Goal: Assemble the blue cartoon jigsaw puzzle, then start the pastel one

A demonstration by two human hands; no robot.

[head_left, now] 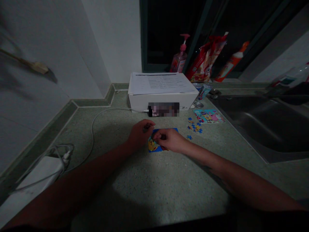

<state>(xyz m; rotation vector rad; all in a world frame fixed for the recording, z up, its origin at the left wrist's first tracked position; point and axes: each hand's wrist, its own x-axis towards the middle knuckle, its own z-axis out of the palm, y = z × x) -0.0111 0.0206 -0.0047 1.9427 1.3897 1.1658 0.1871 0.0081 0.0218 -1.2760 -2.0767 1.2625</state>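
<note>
**Both hands over jigsaw, mid-desk**

Desk: hard, speckled grey-green, stone-like. White, smooth, long block near its left edge, thin white cable looping beside it.

Flat rectangular jigsaw, glossy-looking blue and yellow, lies mid-desk, well in from the near edge, partly covered by hands. Right hand over it, thumb and fingertips drawn nearly together; can't tell if a piece is between them. Left hand at its left side, fingers half curled, narrow gap to thumb; too dark to tell if it holds anything.

Loose knobbed pieces, blue/yellow, scattered right of the jigsaw. Beyond: thin printed card by the left rim of the brushed-looking metal sink. White box with paper sheets on top, toward the desk's back edge. Translucent pink pump bottle behind.
</note>
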